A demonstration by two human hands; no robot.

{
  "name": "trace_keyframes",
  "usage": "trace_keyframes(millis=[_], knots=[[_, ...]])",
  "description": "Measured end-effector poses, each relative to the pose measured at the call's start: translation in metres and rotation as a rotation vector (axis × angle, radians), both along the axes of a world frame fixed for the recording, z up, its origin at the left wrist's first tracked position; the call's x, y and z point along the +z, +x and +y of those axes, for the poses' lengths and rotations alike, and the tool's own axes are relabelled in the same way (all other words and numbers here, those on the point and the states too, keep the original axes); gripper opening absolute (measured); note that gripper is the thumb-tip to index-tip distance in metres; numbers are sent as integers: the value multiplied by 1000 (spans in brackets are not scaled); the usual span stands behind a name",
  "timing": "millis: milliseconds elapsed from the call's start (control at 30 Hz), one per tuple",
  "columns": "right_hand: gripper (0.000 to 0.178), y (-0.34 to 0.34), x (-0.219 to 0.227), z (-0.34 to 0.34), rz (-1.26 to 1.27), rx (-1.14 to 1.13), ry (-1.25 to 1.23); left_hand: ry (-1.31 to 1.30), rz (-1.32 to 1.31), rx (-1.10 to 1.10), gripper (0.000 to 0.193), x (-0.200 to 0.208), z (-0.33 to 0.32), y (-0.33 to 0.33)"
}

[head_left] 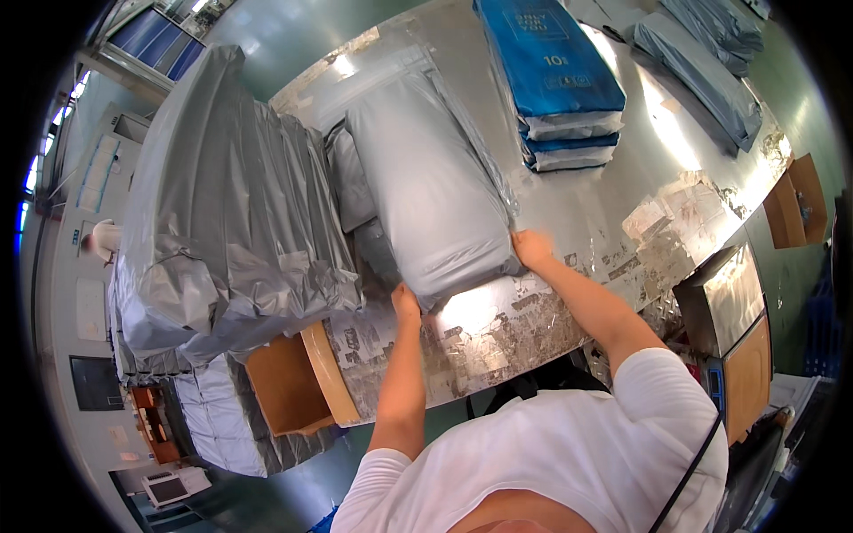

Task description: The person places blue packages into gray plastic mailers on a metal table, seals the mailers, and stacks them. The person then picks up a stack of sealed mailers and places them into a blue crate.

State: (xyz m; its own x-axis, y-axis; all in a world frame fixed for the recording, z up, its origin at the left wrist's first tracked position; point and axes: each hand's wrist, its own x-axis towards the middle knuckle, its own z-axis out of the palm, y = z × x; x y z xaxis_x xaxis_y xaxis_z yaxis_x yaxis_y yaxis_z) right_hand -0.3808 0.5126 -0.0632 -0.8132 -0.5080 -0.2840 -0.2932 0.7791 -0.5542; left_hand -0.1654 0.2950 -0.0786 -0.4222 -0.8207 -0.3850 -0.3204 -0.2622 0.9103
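Note:
A plump grey plastic mailing bag (435, 186) lies on the metal table (586, 253), its near end toward me. My left hand (406, 302) is closed on the bag's near left corner. My right hand (533, 249), slightly blurred, is closed on its near right corner. Beneath and beside the bag lie more grey plastic bags (355, 182), partly covered by it. To the right stands a short stack of blue and white packs (560, 71), apart from both hands.
A tall pile of grey plastic bags (222, 213) rises at the left. An open cardboard box (289, 382) sits below it. Filled grey bags (702, 80) lie at the far right. Worn tape patches (684, 209) cover parts of the table. Another cardboard box (795, 204) is beyond the right edge.

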Motion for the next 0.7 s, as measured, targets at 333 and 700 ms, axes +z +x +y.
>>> trace_keyframes(millis=[333,700], knots=[[50,-37,-50,-80,-231,-70,-871,12,312,139,29,-32,-63,-18],[69,19,76,20,-1517,-252,-943,273,240,-251,74,177,52,-15]])
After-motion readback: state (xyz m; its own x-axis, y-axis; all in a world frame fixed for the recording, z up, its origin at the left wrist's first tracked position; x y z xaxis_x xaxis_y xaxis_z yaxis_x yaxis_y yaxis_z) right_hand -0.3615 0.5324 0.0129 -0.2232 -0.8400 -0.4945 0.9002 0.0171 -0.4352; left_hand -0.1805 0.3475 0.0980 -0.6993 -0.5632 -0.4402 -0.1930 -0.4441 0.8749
